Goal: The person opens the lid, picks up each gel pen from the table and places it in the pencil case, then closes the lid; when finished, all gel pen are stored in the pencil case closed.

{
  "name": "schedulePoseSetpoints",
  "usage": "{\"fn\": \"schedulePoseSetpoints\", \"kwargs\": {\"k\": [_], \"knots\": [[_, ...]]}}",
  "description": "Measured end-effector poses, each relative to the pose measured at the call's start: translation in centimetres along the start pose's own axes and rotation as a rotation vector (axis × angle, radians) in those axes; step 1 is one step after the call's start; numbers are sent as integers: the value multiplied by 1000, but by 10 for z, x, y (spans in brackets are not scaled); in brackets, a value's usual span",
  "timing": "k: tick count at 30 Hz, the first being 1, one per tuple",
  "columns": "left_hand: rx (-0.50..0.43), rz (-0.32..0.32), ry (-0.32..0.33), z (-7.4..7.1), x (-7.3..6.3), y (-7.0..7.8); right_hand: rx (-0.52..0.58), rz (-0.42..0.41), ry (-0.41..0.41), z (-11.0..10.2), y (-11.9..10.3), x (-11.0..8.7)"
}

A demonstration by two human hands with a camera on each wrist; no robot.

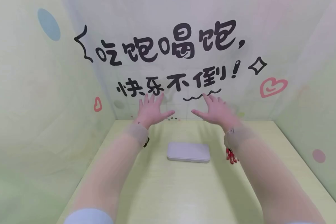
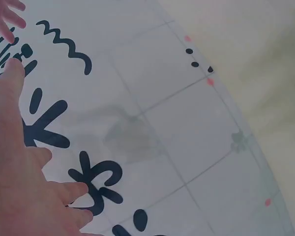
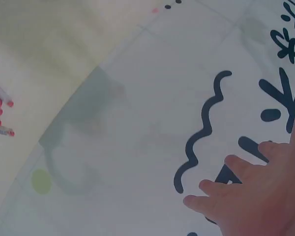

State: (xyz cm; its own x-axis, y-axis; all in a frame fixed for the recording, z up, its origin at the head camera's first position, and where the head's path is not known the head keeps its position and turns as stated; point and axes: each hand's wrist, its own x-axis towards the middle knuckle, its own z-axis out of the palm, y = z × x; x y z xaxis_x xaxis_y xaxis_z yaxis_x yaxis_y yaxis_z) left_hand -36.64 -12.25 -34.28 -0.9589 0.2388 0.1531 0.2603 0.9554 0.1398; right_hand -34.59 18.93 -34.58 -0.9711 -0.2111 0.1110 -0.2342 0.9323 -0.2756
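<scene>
Both hands are raised over the far end of the table with fingers spread and nothing held. The left hand [image 1: 151,112] is on the left, its thumb pointing inward. Facing it across a gap, the right hand [image 1: 217,112] has its fingers apart too. Below and between the forearms lies a pale lilac, flat rectangular case [image 1: 188,151] with rounded corners, closed. Several slim, clear-bodied sticks with red ends, like pens [image 3: 0,110], lie on the table; in the head view the right forearm partly hides them.
A pale wooden table [image 1: 170,193] runs back to a white printed wall sheet [image 1: 168,12] with large black characters. Similar sheets stand along the left and right sides, bearing coloured dots and pink hearts.
</scene>
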Motion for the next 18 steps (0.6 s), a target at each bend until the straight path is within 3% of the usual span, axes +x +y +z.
{"fn": "schedulePoseSetpoints", "kwargs": {"k": [8, 13, 18], "knots": [[-65, 36, -12, 56, -26, -7, 90, -174, -15, 60, 2, -24], [-196, 42, -40, 91, -48, -7, 190, -202, -109, 89, 4, -49], [-321, 23, -114, 122, -69, -7, 238, -215, -190, 116, 6, -70]]}}
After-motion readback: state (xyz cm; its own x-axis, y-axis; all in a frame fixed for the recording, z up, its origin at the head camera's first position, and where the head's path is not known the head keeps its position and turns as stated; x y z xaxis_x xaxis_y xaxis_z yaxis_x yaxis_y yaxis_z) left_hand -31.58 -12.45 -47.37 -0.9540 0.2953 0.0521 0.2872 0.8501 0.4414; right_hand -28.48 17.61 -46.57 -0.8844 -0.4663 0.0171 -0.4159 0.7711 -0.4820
